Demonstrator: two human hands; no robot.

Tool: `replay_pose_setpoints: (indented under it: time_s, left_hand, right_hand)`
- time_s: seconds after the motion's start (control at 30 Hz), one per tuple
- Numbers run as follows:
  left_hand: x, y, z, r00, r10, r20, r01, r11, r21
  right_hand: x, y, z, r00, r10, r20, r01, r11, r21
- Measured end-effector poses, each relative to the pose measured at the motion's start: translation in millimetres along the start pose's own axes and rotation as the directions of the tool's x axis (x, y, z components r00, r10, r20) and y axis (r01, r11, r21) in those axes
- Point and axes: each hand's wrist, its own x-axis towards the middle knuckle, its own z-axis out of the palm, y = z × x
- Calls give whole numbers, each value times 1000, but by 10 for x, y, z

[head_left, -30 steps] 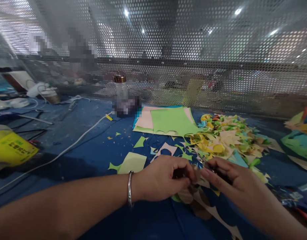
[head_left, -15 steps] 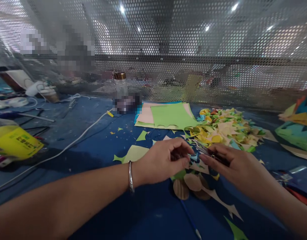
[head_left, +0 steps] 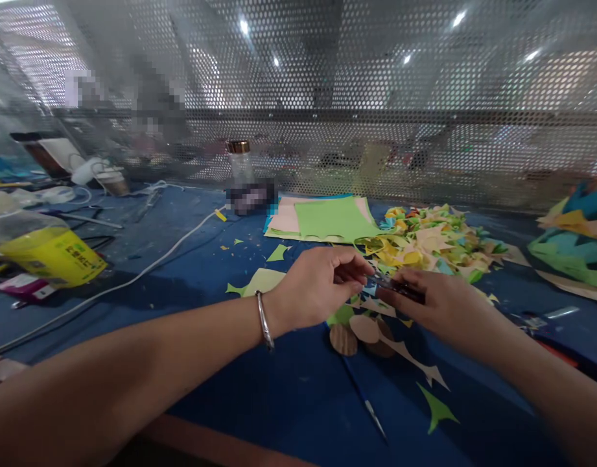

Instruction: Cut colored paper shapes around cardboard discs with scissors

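My left hand (head_left: 322,285), with a silver bangle at the wrist, is closed, its fingertips pinched together; what they hold is hidden. My right hand (head_left: 439,305) grips small scissors (head_left: 384,281) whose metal blades point at the left fingertips. Below the hands lie a brown corrugated disc (head_left: 343,340), a pink paper offcut (head_left: 366,329) with a long tail, and a blue-handled pen-like tool (head_left: 359,383). A green paper scrap (head_left: 437,410) rests nearer to me. Beyond my right hand rises a heap of coloured paper cuttings (head_left: 439,240).
Stacked coloured sheets (head_left: 334,217) lie behind the hands, near a lidded glass jar (head_left: 240,165). A white cable (head_left: 157,261) crosses the left side beside a yellow-labelled container (head_left: 58,256). Perforated metal mesh (head_left: 303,84) closes off the back. Layered coloured paper (head_left: 575,250) stands at right.
The scissors and the left fingertips have come closer together. The camera view has shifted, so more of the near table edge and the left-side things shows.
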Motion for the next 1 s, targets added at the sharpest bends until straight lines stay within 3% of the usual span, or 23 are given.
replay_pose_setpoints:
  time_s: [0.2, 0.5, 0.63, 0.77, 0.9, 1.0]
  left_hand:
    - [-7, -81, -22, 999, -49, -1, 49, 997, -62]
    - [32, -149, -106, 968, -237, 87, 252, 885, -390]
    - [22, -156, -79, 970, -232, 75, 242, 874, -421]
    - [-7, -146, -24, 980, -196, 37, 194, 890, -413]
    - [-32, -146, 26, 987, -161, 17, 154, 905, -397]
    - [-38, -160, 61, 993, -112, 28, 115, 922, -370]
  right_hand:
    - [-35, -57, 27, 995, 67, 69, -55, 986, -160]
    - [-64, -78, 71, 994, 103, 35, -90, 958, -273]
    - [-93, -47, 85, 1000, 21, 3, -19, 965, -263]
    - [-145, -45, 53, 991, -80, -111, 46, 960, -278]
    - [-195, -118, 14, 922, -247, -299, 211, 966, -148]
    - [-221, -200, 21, 870, -345, -351, 363, 932, -17]
